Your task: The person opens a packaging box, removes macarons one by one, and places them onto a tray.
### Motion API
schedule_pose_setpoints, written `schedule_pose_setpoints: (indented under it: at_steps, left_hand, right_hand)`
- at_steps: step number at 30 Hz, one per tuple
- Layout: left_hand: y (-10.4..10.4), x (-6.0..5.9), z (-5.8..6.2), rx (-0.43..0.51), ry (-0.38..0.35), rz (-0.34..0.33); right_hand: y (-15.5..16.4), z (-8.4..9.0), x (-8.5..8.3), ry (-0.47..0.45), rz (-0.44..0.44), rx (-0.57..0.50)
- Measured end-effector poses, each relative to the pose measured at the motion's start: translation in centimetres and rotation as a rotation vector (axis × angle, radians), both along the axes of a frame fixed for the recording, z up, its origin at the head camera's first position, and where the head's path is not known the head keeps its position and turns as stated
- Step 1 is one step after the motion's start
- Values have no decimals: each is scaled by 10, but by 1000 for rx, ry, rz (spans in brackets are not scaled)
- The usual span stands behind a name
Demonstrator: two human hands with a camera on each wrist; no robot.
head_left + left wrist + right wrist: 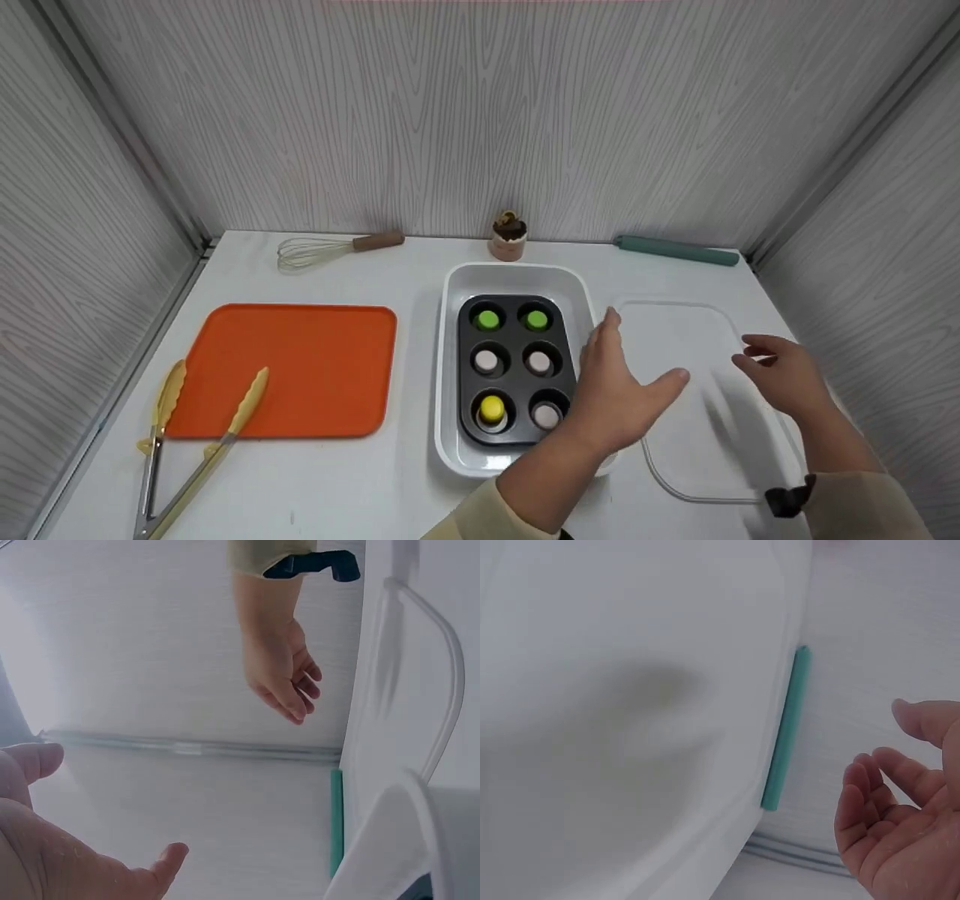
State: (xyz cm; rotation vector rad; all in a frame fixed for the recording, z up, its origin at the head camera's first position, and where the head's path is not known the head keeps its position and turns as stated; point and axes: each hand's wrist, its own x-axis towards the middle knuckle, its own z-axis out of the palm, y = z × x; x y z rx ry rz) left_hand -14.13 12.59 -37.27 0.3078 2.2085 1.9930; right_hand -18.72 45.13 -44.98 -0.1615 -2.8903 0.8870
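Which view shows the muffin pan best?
The head view: it shows the muffin pan from above with all six cups, though the left hand covers part of one corner. The left wrist view shows only a dark patch, apparently its edge; the right wrist view shows none.

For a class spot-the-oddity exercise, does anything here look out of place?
In the near-left cup of the black six-cup muffin pan, a round yellow piece seems stacked on a white piece; the rest each show one colour.
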Motion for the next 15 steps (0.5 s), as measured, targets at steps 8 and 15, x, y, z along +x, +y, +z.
schedule_pose_setpoints:
  at_steps: [8,15]
  left_hand:
    - [-52,-21,-12,60,17,136]
    - [-109,-32,-24,-19,90,290]
  right_hand:
    - [-82,-15,-1,69,69,-181]
    - [-127,-34,11,54,178,-315]
